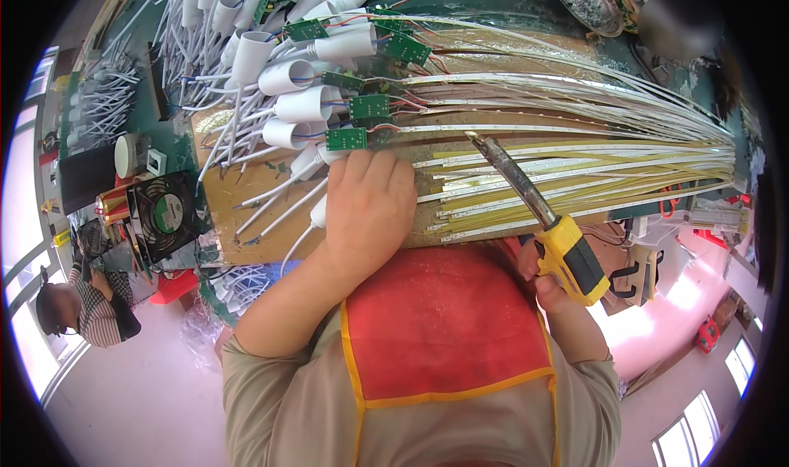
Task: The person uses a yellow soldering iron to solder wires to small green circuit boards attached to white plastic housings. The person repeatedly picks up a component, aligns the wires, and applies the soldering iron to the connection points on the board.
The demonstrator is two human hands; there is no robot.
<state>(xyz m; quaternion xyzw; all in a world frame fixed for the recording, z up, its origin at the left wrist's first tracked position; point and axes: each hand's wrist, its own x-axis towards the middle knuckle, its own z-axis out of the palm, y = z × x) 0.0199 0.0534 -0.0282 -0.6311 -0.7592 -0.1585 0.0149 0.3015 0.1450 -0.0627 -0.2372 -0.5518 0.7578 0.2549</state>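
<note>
My left hand [371, 204] rests low over the board, its fingers curled down on something they hide. A white plastic sleeve with a cable [319, 213] pokes out beside its wrist. Just above the knuckles lies a green circuit board [347, 139], joined by thin red wires to a white LED strip [518, 127]. My right hand [555, 293] is closed around a yellow and black soldering iron [573, 257]. The iron's dark metal barrel slants up and left, with its tip over the strips, apart from the circuit boards. More strips with yellowish edges [575, 189] lie under the barrel.
Several white sleeves [302, 105] with grey-white cables are heaped at the upper left. A black fan [167, 212] stands at the bench's left edge. A metal dish [585, 2] of silvery bits sits at the far right. Another person [90, 302] is at the left.
</note>
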